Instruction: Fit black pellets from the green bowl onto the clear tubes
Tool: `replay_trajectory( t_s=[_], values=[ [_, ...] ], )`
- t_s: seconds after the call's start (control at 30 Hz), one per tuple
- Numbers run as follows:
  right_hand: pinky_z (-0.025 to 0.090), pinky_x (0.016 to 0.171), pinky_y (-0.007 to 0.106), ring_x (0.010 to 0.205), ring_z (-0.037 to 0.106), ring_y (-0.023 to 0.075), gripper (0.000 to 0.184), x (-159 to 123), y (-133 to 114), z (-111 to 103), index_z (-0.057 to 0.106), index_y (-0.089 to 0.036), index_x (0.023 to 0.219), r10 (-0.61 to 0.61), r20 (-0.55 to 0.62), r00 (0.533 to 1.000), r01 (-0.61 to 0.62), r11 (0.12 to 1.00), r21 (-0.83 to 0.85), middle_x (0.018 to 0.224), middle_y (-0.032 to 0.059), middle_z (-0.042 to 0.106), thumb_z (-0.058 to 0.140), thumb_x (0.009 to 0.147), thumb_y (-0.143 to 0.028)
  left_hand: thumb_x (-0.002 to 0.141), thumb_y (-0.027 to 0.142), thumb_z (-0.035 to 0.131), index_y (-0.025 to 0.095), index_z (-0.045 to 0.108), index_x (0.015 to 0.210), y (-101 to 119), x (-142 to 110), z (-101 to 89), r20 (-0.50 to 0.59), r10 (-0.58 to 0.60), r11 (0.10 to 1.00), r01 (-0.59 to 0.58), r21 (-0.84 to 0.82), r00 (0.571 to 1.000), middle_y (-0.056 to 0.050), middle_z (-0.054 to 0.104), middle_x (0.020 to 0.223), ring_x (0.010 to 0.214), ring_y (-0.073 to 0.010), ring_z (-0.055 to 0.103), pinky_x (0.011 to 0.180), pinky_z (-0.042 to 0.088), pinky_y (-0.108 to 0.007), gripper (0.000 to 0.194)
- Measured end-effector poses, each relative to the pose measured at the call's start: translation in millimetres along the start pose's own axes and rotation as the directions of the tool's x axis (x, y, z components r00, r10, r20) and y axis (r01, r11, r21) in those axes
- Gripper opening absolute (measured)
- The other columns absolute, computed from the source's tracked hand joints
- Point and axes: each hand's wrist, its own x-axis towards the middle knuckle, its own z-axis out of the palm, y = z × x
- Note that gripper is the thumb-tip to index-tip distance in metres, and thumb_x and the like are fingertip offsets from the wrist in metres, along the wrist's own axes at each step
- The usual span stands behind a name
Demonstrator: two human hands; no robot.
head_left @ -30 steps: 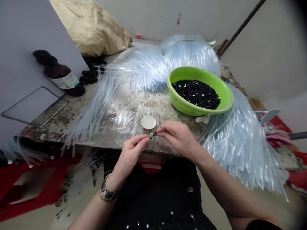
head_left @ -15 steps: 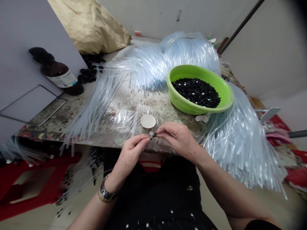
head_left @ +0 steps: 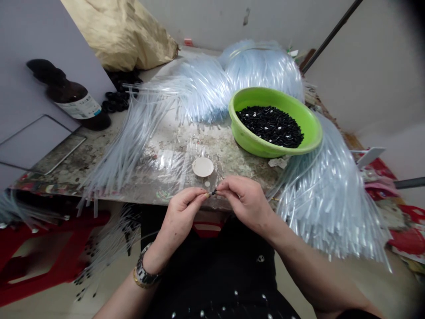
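Observation:
My left hand and my right hand meet at the table's front edge, thumb and forefinger pinched on each. Between their fingertips is a small black piece, like a short plug or sleeve; most of it is covered by the fingers. A thin clear strand shows behind my left wrist; whether it runs into that hand I cannot tell. Just beyond the fingers lie a small white disc and a shallow white dish. A green basin full of small black pieces stands to the right.
Clear plastic tubes lie in a left bundle, a back bundle and a right bundle hanging over the edge. A brown bottle and wire frame stand left. A red stool is below.
The right hand's fingers have shifted slightly downward against the left fingertips, with the black piece still between them. The whole view has shifted a little; the basin and dish stay in place.

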Motion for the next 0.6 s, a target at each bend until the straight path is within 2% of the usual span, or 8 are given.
replay_trajectory(
  t_s=[0.13,0.2,0.4,0.5,0.6],
  values=[
    [0.048,0.07,0.028,0.073,0.063,0.0166,0.012,-10,-3,9,0.062,-0.018,0.082,-0.013,-0.116,0.993,0.006,0.998,-0.062,0.078,0.0037,0.069,0.055,0.09,-0.012,0.087,0.024,0.061,0.02,0.072,0.078,-1,-3,8.2,0.015,-0.042,0.997,0.043,-0.061,0.999,-0.002,0.071,0.082,0.081,-0.0185,0.063,0.077,0.048,-0.029,0.015],
    [0.048,0.072,0.029,0.075,0.063,0.0174,0.013,-13,-3,12,0.061,-0.018,0.083,-0.02,-0.142,0.99,0.008,0.996,-0.088,0.079,0.0046,0.07,0.054,0.091,-0.013,0.088,0.023,0.06,0.019,0.071,0.077,-3,-4,10.7,0.009,-0.022,0.999,0.023,-0.046,1.0,-0.002,0.069,0.079,0.078,-0.0178,0.062,0.075,0.047,-0.029,0.016],
    [0.049,0.073,0.031,0.076,0.063,0.0191,0.015,-14,-2,10,0.06,-0.018,0.082,-0.048,-0.097,0.994,0.036,0.991,-0.128,0.078,0.0063,0.069,0.051,0.092,-0.012,0.089,0.017,0.059,0.019,0.069,0.081,-3,-4,8.4,0.013,0.21,0.967,-0.209,0.145,0.978,-0.002,0.066,0.076,0.074,-0.0159,0.059,0.07,0.045,-0.026,0.013],
    [0.049,0.071,0.029,0.074,0.063,0.0173,0.013,-15,0,10,0.06,-0.019,0.082,0.008,-0.074,0.997,-0.011,0.999,-0.04,0.077,0.0045,0.068,0.053,0.091,-0.012,0.09,0.017,0.057,0.019,0.069,0.08,-1,-4,8.2,0.039,0.215,0.959,-0.218,0.183,0.976,-0.001,0.064,0.074,0.072,-0.0155,0.058,0.069,0.045,-0.026,0.016],
    [0.049,0.07,0.028,0.073,0.063,0.0162,0.012,-18,2,12,0.061,-0.02,0.081,0.068,-0.077,0.995,-0.066,0.997,0.029,0.077,0.0032,0.068,0.055,0.09,-0.014,0.09,0.019,0.056,0.019,0.069,0.079,-1,-3,9.6,0.048,0.172,0.968,-0.178,0.178,0.984,-0.002,0.063,0.073,0.072,-0.0165,0.058,0.068,0.044,-0.027,0.017]
  ],
)
